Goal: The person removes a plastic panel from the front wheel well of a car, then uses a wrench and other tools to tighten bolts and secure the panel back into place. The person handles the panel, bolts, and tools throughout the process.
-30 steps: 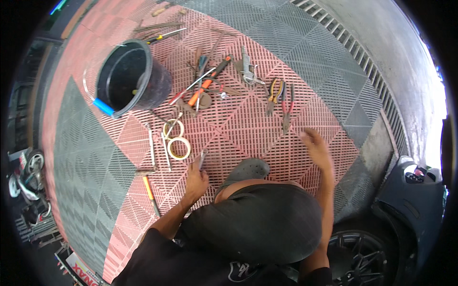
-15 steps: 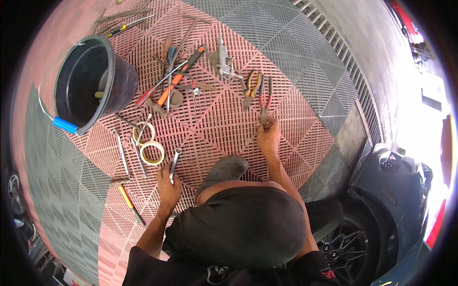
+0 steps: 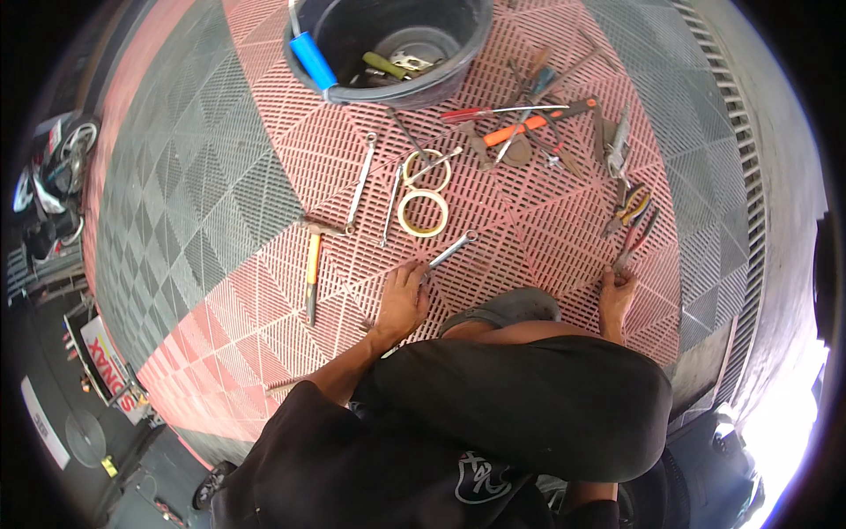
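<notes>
My left hand is closed around the lower end of a shiny ring spanner, whose ring end points away to the right, over the floor tiles. My right hand pinches the jaw end of red-handled pliers lying at the right. Yellow-and-black pliers lie just beyond them. Two rolls of masking tape sit beyond my left hand, with a long spanner and a thinner one to their left. A hammer with a yellow-and-black handle lies further left.
A black bucket with a blue grip stands at the far side, tools inside. An orange-handled hammer, a red screwdriver and a metal air tool lie at the far right. A drain grate runs along the right.
The view has swung to the left, so the bucket and tools appear further right. Both hands stay at the same tools, the left on the spanner and the right on the red-handled pliers.
</notes>
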### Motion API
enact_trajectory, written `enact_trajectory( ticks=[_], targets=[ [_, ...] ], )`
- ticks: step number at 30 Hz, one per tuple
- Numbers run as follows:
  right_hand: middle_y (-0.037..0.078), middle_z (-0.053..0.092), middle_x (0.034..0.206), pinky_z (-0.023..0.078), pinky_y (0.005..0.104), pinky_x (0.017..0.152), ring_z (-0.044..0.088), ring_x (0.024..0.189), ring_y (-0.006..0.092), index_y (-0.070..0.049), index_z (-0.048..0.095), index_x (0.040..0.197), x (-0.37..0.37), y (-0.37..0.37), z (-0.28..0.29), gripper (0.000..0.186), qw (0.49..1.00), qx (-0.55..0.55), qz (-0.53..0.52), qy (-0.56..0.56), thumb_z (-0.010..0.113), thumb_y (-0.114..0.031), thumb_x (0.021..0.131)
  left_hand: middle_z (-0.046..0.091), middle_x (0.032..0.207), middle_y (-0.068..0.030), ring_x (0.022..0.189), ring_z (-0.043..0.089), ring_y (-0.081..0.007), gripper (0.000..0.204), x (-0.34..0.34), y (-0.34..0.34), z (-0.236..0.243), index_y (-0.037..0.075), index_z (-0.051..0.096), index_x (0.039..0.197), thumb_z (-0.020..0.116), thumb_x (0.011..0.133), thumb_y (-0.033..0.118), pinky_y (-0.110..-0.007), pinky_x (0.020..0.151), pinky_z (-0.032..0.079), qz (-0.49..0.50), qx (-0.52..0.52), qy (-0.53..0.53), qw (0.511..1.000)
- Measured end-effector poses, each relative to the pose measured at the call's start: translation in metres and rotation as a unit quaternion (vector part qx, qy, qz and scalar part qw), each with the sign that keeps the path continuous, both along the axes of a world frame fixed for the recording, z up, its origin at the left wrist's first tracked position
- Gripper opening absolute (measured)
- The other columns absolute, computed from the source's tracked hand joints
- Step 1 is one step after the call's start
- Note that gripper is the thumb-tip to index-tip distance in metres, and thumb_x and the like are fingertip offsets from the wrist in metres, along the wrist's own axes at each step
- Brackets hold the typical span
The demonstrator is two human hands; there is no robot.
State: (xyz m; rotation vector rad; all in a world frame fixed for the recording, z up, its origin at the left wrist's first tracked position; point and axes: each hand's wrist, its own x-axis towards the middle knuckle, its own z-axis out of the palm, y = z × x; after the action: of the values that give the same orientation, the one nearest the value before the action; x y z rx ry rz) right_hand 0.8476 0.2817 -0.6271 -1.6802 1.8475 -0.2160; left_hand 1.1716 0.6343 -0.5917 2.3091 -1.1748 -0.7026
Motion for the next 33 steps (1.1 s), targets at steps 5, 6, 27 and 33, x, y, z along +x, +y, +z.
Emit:
enact_trajectory(
  ticks=[5,6,27,33],
  targets=[
    [0.016,0.068,0.098,0.055,0.0426,0.083,0.066,0.087,0.0283,0.004,0.059,0.13,-0.007,0.0,-0.005,0.055,1.0,-0.013,0.005,-0.006,0.078,-0.039,0.102,0.061,0.138,-0.0274,0.129,0.057,-0.0474,0.047,0.0,0.014,0.005,-0.002,0.062,0.14,0.067,0.094,0.003,-0.054,0.114,0.047,0.062,-0.035,-0.013,0.997],
    [0.015,0.068,0.098,0.055,0.0422,0.082,0.066,0.087,0.0275,0.004,0.059,0.13,-0.006,0.001,-0.005,0.054,1.0,-0.012,0.007,-0.007,0.078,-0.039,0.102,0.061,0.137,-0.0276,0.129,0.057,-0.0475,0.047,0.003,0.017,0.006,-0.002,0.061,0.14,0.067,0.094,0.002,-0.054,0.113,0.047,0.087,-0.038,-0.014,0.995],
    [0.015,0.067,0.097,0.054,0.0441,0.081,0.065,0.086,0.0272,0.003,0.061,0.127,-0.003,0.011,-0.004,0.047,0.996,-0.046,0.002,-0.081,0.078,-0.033,0.103,0.071,0.115,-0.0255,0.102,0.07,-0.0416,0.032,0.064,-0.009,-0.012,-0.003,0.067,0.131,0.063,0.108,0.02,-0.049,0.093,0.056,0.178,-0.008,-0.033,0.983],
    [0.017,0.069,0.1,0.055,0.0444,0.084,0.067,0.089,0.0299,0.003,0.061,0.128,-0.014,0.012,-0.014,0.043,0.996,-0.051,-0.011,-0.071,0.077,-0.026,0.102,0.075,0.096,-0.0194,0.087,0.072,-0.0266,0.026,0.047,-0.009,-0.02,-0.004,0.071,0.121,0.063,0.109,0.018,-0.039,0.083,0.057,0.292,-0.056,0.142,0.944]
  ],
)
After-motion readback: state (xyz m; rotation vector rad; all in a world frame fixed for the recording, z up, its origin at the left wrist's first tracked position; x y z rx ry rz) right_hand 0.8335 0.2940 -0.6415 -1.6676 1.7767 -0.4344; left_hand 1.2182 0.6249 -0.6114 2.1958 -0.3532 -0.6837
